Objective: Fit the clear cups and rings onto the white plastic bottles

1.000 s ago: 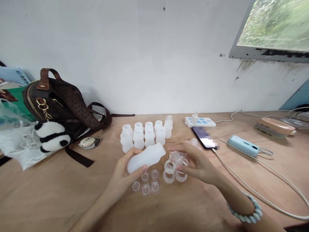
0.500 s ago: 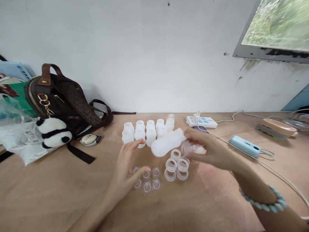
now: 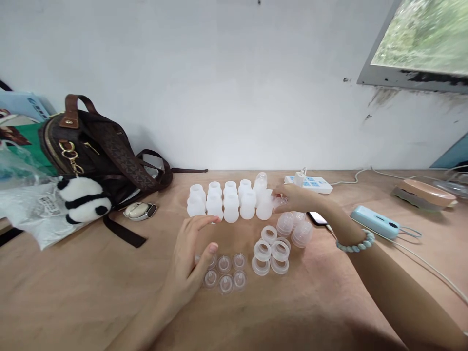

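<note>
Two rows of white bottles (image 3: 231,209) on bench (image 3: 91,292). Right hand (image 3: 294,197): fingers curled on clear piece (image 3: 280,201) by front-right bottle (image 3: 263,207), bottle grip can't tell. Left hand (image 3: 188,253): fingers spread, empty, near clear teats (image 3: 225,282).

Right of the one backpack (image 3: 98,151) are ten white bottles (image 3: 231,208) and at least six rings (image 3: 262,258), six teats (image 3: 225,282) and three domed caps (image 3: 302,234).
</note>
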